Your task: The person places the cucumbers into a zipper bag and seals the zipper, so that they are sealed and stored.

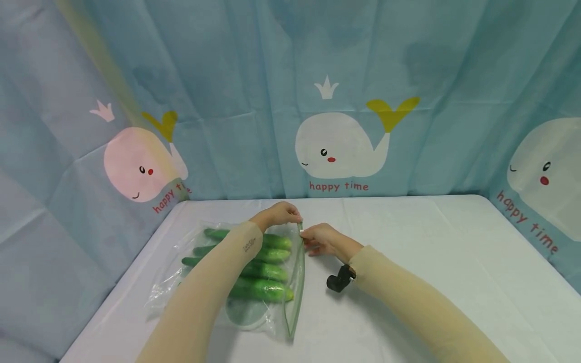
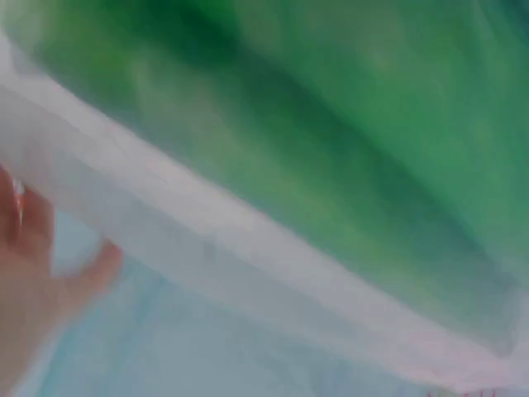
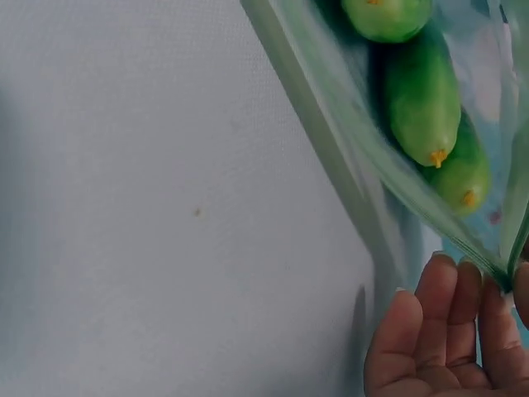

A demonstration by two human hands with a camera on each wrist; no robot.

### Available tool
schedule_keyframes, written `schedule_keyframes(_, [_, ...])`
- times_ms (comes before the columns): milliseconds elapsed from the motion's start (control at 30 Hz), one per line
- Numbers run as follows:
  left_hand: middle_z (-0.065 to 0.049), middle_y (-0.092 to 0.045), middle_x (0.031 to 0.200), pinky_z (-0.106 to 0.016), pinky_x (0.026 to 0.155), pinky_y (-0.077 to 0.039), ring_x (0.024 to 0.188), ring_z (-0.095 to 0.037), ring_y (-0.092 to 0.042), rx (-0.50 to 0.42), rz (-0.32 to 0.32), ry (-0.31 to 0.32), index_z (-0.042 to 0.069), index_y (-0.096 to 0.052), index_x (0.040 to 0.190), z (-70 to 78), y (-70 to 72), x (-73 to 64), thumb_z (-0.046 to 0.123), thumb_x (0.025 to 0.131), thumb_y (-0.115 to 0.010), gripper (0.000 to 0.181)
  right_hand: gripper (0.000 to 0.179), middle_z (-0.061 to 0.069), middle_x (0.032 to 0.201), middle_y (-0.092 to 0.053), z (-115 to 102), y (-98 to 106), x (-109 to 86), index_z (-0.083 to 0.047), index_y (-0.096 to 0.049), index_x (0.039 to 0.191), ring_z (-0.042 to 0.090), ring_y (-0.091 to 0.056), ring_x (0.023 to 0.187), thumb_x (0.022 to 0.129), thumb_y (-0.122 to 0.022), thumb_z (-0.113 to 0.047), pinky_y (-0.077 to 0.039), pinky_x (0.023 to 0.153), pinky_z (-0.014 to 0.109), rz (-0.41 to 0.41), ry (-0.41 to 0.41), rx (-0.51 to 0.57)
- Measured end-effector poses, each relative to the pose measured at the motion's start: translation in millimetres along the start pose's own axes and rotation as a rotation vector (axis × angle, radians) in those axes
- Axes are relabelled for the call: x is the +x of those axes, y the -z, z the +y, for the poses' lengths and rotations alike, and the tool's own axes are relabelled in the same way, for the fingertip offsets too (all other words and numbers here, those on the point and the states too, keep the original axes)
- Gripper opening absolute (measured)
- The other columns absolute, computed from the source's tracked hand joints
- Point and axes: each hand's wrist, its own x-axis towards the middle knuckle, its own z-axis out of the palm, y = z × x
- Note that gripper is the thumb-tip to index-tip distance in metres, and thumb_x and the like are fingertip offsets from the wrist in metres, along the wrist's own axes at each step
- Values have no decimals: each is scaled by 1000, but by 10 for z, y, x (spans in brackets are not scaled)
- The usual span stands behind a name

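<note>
A clear zip bag (image 1: 297, 292) lies on the table with several cucumbers (image 1: 265, 272) inside it. Its greenish zip edge is on the right side, parted along the near stretch. My left hand (image 1: 280, 214) pinches the far corner of that edge. Just nearer, my right hand (image 1: 323, 239) pinches the edge at a small white slider (image 1: 301, 231). In the right wrist view, the two zip strips meet at the fingers of the right hand (image 3: 442, 331), and cucumber ends (image 3: 426, 107) show in the mouth. The left wrist view is blurred, with a cucumber (image 2: 289, 182) close by.
A round, pale shape (image 1: 247, 311) shows at the near side of the bag. The white tablecloth (image 1: 431, 252) extends to the right. A blue curtain (image 1: 254, 151) with whale prints hangs behind and at both sides. A black device (image 1: 340, 279) hangs at the right wrist.
</note>
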Motion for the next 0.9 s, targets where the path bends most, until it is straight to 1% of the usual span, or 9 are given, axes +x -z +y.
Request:
schedule_keyframes(100, [-6, -60, 80, -45, 88, -40, 68, -13, -42, 71, 79, 8, 0, -67, 88, 95, -21, -33, 20, 98, -58, 23, 19, 5, 74, -61, -8, -4, -1, 5, -65, 105, 16, -59, 67, 95, -58, -10, -49, 57, 30, 5, 16, 7])
schedule_keyframes(200, [-2, -59, 82, -52, 99, -33, 72, -13, -45, 128, 128, 50, 4, -65, 92, 125, -43, -19, 24, 99, -55, 24, 17, 4, 72, -61, -18, -21, -21, 5, -65, 102, 16, -59, 67, 94, -58, -8, -48, 57, 30, 9, 31, 3])
schedule_keyframes(333, [-3, -51, 78, -48, 95, -34, 72, -17, -44, 141, 165, 93, 7, -60, 90, 81, -49, 30, 26, 100, -52, 23, 14, 4, 71, -62, -9, -64, -80, 4, -67, 95, 16, -59, 66, 93, -57, -6, -49, 57, 31, 6, 38, -24])
schedule_keyframes(400, [-3, -49, 76, -47, 91, -33, 72, -18, -44, 140, 164, 100, 7, -57, 88, 65, -48, 44, 27, 101, -52, 24, 15, 4, 72, -62, 13, -78, -122, 5, -66, 95, 16, -59, 65, 93, -57, -6, -49, 58, 31, 5, 38, -40])
schedule_keyframes(500, [-4, -52, 80, -47, 91, -35, 76, -18, -47, 134, 160, 91, 7, -58, 91, 57, -53, 52, 26, 101, -51, 23, 15, 5, 72, -62, 71, -94, -209, 6, -66, 95, 15, -58, 64, 92, -57, -5, -48, 58, 30, -1, 37, -60])
schedule_keyframes(600, [-4, -56, 88, -47, 93, -37, 82, -19, -49, 132, 168, 99, 5, -61, 98, 57, -60, 45, 26, 101, -50, 23, 15, 5, 73, -63, 149, -104, -318, 7, -67, 94, 15, -59, 63, 92, -57, -5, -47, 57, 29, -24, 38, -85])
schedule_keyframes(667, [-5, -58, 89, -47, 92, -37, 82, -20, -49, 122, 177, 103, 5, -61, 98, 44, -59, 49, 26, 101, -51, 24, 15, 4, 72, -63, 195, -118, -385, 6, -67, 92, 14, -59, 61, 91, -57, -5, -47, 57, 28, -38, 41, -101])
schedule_keyframes(800, [-9, -62, 96, -42, 86, -44, 84, -21, -54, 35, 138, 84, 1, -62, 102, 5, -40, 55, 23, 102, -50, 25, 16, 4, 71, -64, 244, -134, -440, 6, -68, 93, 13, -59, 60, 91, -57, -6, -48, 56, 27, -48, 43, -131])
schedule_keyframes(900, [-13, -64, 103, -39, 84, -49, 92, -24, -58, -10, 91, 61, -2, -63, 106, -36, -14, 57, 23, 102, -50, 28, 18, 5, 71, -64, 257, -140, -422, 5, -68, 92, 12, -60, 59, 94, -57, -9, -49, 55, 26, -46, 26, -137])
